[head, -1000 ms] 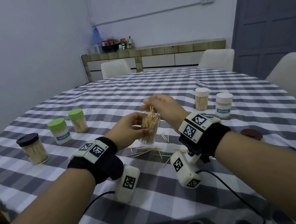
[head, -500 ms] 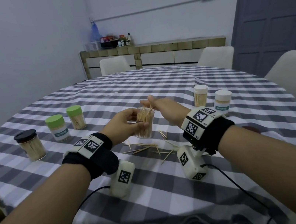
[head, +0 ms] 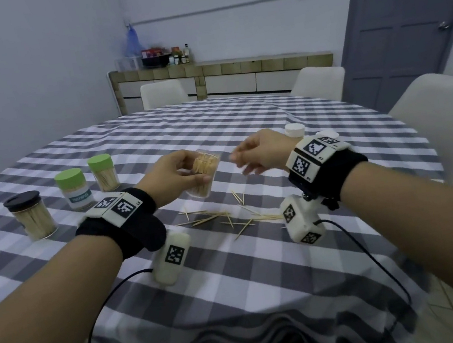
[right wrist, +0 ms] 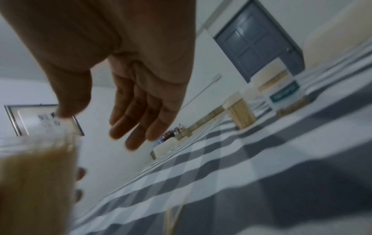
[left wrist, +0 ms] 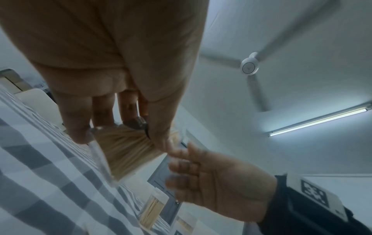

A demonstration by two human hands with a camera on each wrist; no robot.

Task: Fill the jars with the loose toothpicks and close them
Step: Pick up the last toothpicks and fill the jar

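Teal-banded jar label (head: 81, 197) (lettering blurred, unreadable)

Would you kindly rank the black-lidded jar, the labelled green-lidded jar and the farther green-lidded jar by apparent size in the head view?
1. Black-lidded jar, largest, though nearest the camera.
2. Labelled green-lidded jar.
3. Farther green-lidded jar, smallest, also farthest, so true sizes stay unsure.

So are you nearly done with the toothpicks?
Partly. Three capped jars stand at left. The left hand holds an open jar, nearly full; the right hand is empty. Loose toothpicks still lie on the tablecloth.
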